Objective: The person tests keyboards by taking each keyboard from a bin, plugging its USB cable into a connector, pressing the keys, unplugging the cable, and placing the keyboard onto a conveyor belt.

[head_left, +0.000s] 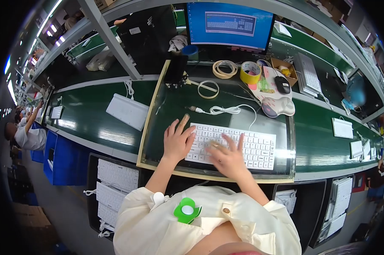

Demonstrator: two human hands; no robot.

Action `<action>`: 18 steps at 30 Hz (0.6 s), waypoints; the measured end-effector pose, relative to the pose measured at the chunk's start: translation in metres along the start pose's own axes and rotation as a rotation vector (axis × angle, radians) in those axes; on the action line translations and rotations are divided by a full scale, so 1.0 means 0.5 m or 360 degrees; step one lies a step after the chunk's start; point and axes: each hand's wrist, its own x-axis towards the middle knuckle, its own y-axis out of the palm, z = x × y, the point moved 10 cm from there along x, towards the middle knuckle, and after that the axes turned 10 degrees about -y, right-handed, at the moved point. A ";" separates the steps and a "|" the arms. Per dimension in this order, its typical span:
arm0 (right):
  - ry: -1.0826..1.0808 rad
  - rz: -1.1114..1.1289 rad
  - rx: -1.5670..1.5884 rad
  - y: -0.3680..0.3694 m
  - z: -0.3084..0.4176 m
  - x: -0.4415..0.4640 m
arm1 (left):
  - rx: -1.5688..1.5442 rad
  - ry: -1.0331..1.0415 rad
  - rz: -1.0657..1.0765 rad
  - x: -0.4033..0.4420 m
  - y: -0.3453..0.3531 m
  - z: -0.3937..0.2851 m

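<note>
A white keyboard (pixel 260 146) lies flat on the green work board in front of me, its white cable (pixel 226 110) bundled behind it. My left hand (pixel 178 142) rests at the keyboard's left end, fingers spread, the fingertips at the edge keys. Over the middle keys is my right hand (pixel 229 156), fingers apart and partly smeared by motion; it holds nothing. Beyond the cable stands a monitor (pixel 230 42) with a keyboard picture on its blue screen.
Tape rolls (pixel 250 73), a black mouse (pixel 282 85) and a mouse pad (pixel 281 106) sit at the back right. Another white keyboard (pixel 127 111) lies on the left of the belt. Black bins with keyboards (pixel 117 174) flank me. A person (pixel 28 136) works at far left.
</note>
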 end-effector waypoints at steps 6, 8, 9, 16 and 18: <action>0.0554 0.0028 -0.0108 -0.068 -0.143 -0.146 | 0.0053 0.0168 -0.0167 0.019 -0.037 -0.062; 0.0765 -0.0091 -0.0342 -0.149 -0.198 -0.240 | -0.0222 0.0368 -0.0024 0.020 -0.029 -0.152; 0.0941 -0.0112 -0.0393 -0.182 -0.227 -0.285 | -0.0709 0.0532 0.0363 0.003 0.020 -0.205; 0.0859 -0.0338 -0.0552 -0.208 -0.192 -0.219 | -0.0295 0.0763 0.0633 -0.093 0.038 -0.194; 0.0508 -0.0095 -0.0176 -0.090 -0.145 -0.134 | -0.0120 0.0520 0.0590 -0.085 -0.017 -0.081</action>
